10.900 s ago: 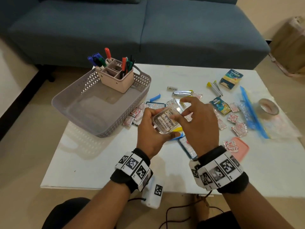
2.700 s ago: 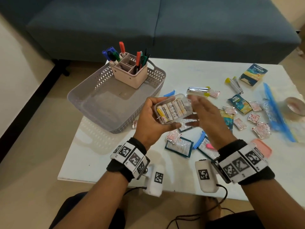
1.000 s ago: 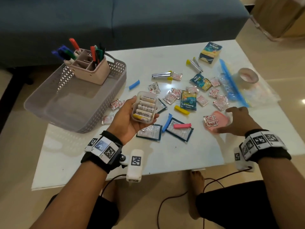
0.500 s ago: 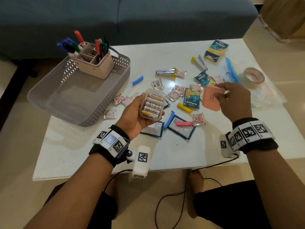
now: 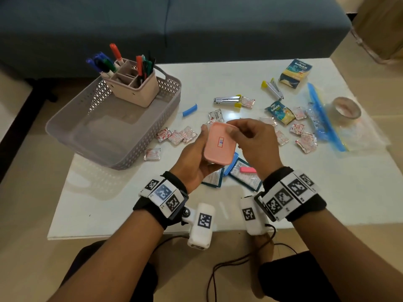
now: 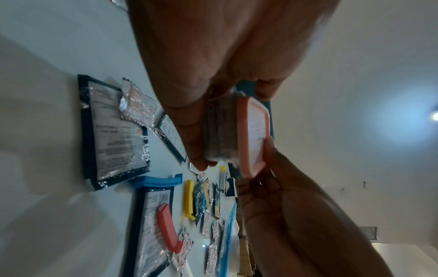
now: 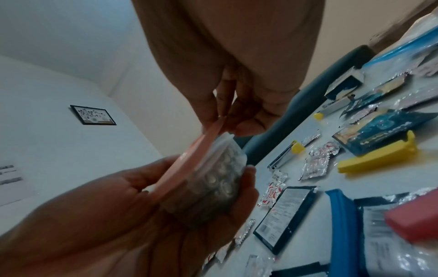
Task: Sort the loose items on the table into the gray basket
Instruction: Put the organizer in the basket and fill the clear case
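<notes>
Left hand (image 5: 194, 158) cupped round clear battery box (image 7: 213, 180) at frame ctr, right hand (image 5: 253, 140) pinching pink lid (image 5: 220, 144) on top, gray basket (image 5: 139, 147) upper left on table (image 5: 327, 192), sachets (image 5: 176, 136) btwn.

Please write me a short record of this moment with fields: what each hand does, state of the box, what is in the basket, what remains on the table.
left hand: left hand holds the clear battery box from below
right hand: right hand pinches the pink lid at its far edge, setting it on the box
box state: lid on top; fully pressed shut cannot be told
basket: gray basket holds only the pen holder with markers
on table: foil sachets, two staplers, blue clip, tape roll
</notes>
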{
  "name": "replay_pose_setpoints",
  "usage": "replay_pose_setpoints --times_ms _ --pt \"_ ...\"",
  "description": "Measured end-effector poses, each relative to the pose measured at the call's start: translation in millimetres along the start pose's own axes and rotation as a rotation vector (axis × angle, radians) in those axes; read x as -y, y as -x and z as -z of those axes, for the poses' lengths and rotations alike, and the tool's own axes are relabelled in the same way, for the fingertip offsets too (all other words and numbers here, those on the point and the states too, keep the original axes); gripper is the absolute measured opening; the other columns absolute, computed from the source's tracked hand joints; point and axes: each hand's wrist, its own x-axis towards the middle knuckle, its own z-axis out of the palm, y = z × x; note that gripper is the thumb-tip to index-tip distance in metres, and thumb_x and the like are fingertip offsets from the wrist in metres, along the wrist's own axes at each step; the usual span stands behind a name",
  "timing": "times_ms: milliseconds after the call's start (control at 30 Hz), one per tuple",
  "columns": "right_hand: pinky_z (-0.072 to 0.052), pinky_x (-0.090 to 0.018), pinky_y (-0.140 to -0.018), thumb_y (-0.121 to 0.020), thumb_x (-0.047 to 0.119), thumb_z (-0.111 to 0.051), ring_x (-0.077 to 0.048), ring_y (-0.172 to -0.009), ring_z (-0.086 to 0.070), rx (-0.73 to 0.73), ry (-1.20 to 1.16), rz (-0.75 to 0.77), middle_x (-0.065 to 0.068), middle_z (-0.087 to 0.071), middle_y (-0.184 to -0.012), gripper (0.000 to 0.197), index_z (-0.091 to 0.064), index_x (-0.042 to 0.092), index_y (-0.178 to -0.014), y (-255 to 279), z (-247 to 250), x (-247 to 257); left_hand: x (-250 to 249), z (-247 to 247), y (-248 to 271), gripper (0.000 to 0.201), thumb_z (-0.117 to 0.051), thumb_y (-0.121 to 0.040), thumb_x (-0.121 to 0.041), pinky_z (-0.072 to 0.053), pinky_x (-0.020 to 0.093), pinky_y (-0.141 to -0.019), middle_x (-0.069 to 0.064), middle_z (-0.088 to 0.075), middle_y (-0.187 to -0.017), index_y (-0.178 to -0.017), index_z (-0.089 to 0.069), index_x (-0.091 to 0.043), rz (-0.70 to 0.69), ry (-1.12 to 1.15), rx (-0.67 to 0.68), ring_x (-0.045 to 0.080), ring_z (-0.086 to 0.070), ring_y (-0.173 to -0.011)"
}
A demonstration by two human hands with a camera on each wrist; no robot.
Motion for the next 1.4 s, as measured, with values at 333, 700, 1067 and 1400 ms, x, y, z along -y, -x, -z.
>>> replay_pose_setpoints --times_ms 333,700,1067,1400 --pt "-0.055 -0.023 -0.074 -0.092 0.024 -0.065 -0.015 -0.089 -0.066 -0.068 -0.032 0.034 0.006 -0.070 -0.100 0.012 -0.073 0.019 -0.100 2.7 -12.0 -0.5 1.5 -8.1 6.3 0.050 -0.038 -0.101 -0.050 -0.058 0.049 -0.088 0.021 -0.068 -0.116 -0.124 -0.059 -0.011 -0.128 -0.103 -0.102 0.037 -0.067 -0.107" --pt "-0.029 -0.017 -0.047 -0.099 0.048 -0.048 -0.008 -0.047 -0.039 0.093 0.270 0.187 0.006 -0.041 -0.049 0.055 -0.050 0.014 -0.057 -6.0 -8.1 13.1 -3.1 -6.2 9.3 0.042 -0.047 -0.101 -0.040 -0.061 0.047 -0.076 0.018 -0.070 -0.106 -0.115 -0.061 -0.003 -0.160 -0.371 -0.010 0.028 -0.070 -0.092" --pt "-0.043 -0.030 -0.057 -0.100 0.048 -0.042 -0.011 -0.055 -0.050 -0.077 0.200 -0.023 0.006 -0.048 -0.058 0.045 -0.041 0.023 -0.062 1.6 -38.4 19.1 -0.7 -7.1 -2.5 0.072 -0.052 -0.068 -0.087 -0.061 0.049 -0.076 0.008 -0.075 -0.084 -0.076 -0.071 -0.018 -0.181 -0.205 -0.531 0.027 -0.074 -0.081" --pt "-0.031 -0.024 -0.049 -0.098 0.038 -0.049 -0.009 -0.042 -0.036 0.007 0.110 -0.030 0.009 -0.037 -0.040 0.057 -0.036 0.022 -0.045 0.3 -33.9 25.7 -4.4 -2.9 -4.1 0.045 -0.055 -0.091 -0.059 -0.060 0.041 -0.068 0.008 -0.070 -0.079 -0.069 -0.063 -0.020 -0.270 -0.260 -0.506 0.030 -0.071 -0.079"
